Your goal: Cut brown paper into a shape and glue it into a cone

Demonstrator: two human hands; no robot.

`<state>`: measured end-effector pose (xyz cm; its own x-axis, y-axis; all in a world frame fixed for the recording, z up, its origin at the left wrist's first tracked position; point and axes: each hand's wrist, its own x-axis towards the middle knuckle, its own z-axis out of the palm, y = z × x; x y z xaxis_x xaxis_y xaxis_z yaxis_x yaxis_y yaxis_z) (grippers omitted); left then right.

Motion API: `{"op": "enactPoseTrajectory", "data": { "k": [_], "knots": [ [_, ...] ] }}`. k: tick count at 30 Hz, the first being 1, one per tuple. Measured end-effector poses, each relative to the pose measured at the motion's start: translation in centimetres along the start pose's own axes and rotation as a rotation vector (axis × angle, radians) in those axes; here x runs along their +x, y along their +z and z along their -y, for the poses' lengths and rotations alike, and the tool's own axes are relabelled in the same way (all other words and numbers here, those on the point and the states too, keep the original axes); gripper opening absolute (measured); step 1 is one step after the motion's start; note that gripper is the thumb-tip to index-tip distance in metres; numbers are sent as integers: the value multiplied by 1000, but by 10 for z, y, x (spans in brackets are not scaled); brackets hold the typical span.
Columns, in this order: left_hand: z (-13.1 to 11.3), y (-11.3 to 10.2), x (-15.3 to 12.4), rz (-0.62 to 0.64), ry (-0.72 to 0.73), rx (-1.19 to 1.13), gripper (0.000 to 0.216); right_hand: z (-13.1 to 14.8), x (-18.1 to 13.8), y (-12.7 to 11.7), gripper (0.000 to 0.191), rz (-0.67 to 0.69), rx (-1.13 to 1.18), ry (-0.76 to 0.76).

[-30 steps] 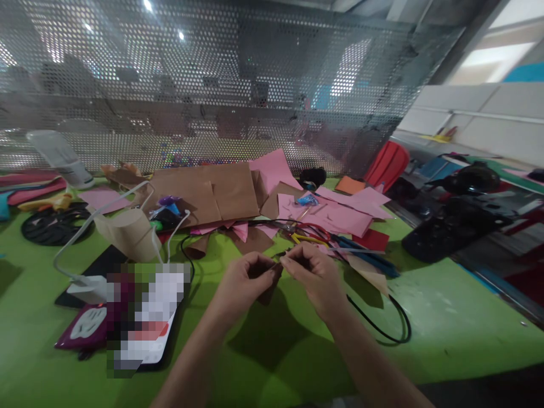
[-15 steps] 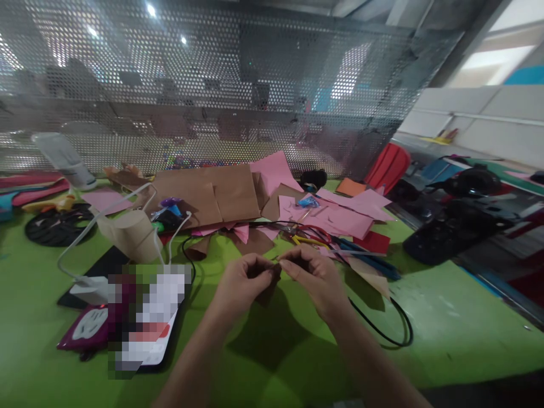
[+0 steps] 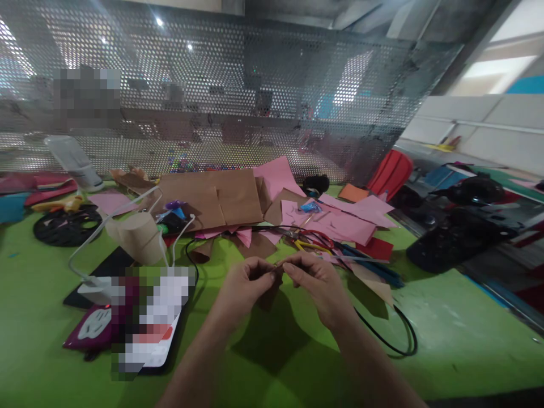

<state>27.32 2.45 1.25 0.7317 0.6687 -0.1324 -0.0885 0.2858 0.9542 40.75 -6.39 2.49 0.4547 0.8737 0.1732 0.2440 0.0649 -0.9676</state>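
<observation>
Over the green table, my left hand [image 3: 246, 286] and my right hand [image 3: 318, 286] meet with thumbs and fingertips pinched. Between them is a small piece of brown paper [image 3: 268, 297], partly hidden by the fingers. The left fingertips grip its upper edge, and the right fingertips press at the same spot. How the piece is shaped or folded there is too small to tell. Just beyond the hands lie brown paper scraps [image 3: 255, 247] and pliers with yellow and red handles [image 3: 312, 247].
To the left are a phone [image 3: 159, 323], a purple power strip [image 3: 100, 326] with a white charger, and a beige roll [image 3: 142, 238]. Brown paper [image 3: 199, 195] and pink paper sheets [image 3: 340, 224] are piled behind. A black cable [image 3: 410, 331] curves at right. A perforated metal screen [image 3: 276, 73] stands at the back.
The whole view has shifted slightly, so things sit a little lower and further right. Both hands keep their pinch on the brown paper, with only small finger movement.
</observation>
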Motion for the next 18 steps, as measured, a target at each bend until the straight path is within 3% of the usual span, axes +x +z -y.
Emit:
{"op": "enactPoseTrajectory", "data": {
  "k": [18],
  "knots": [
    [0,0,0,-9,-20,20,36,0,0,2,9,-39,-21,-34]
  ]
}}
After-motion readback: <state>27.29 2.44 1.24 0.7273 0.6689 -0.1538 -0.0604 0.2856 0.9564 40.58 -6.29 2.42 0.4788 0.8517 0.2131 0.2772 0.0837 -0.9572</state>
